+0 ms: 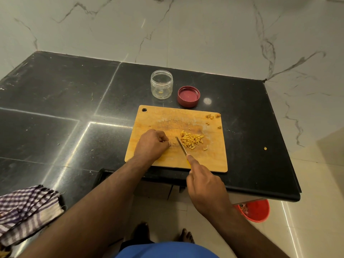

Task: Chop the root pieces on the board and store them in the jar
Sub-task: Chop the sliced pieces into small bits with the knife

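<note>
Root pieces (191, 140) lie chopped mid-board (167, 159), beside the knife (181, 146) gripped by the right hand (204, 181). The left hand (151, 145) curls, pinching something too small to identify. Judged best: tuck fingertips back, cut steadily. Beyond on the bench (74, 90), jar (162, 84) and lid (188, 96) wait.

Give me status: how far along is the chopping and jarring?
Done: a pile of chopped pieces sits on the board. In hand: right hand holds the knife; left hand pins something small beside the blade. Left: the jar looks nearly empty, with its lid off.
</note>
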The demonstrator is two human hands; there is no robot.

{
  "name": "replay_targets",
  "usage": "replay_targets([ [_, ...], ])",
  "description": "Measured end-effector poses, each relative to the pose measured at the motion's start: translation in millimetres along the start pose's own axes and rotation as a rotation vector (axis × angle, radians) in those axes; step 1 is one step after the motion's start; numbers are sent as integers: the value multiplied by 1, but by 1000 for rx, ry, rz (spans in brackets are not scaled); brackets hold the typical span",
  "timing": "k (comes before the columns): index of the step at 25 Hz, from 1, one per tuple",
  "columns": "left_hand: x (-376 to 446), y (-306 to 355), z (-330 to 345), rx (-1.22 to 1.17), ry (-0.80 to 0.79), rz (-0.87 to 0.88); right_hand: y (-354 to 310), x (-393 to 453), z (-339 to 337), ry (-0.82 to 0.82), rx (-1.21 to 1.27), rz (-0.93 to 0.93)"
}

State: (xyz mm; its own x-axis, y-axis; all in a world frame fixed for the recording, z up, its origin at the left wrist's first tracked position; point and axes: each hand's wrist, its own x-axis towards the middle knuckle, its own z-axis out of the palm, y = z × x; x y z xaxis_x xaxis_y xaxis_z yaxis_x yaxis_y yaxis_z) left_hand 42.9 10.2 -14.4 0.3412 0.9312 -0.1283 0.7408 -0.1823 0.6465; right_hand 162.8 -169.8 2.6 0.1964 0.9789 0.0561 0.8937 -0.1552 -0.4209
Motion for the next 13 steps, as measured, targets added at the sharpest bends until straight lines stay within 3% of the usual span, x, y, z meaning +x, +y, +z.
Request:
replay_targets([
  [13, 2, -3, -1, -26, 2, 0, -13, 22, 7, -92, 58, 0],
])
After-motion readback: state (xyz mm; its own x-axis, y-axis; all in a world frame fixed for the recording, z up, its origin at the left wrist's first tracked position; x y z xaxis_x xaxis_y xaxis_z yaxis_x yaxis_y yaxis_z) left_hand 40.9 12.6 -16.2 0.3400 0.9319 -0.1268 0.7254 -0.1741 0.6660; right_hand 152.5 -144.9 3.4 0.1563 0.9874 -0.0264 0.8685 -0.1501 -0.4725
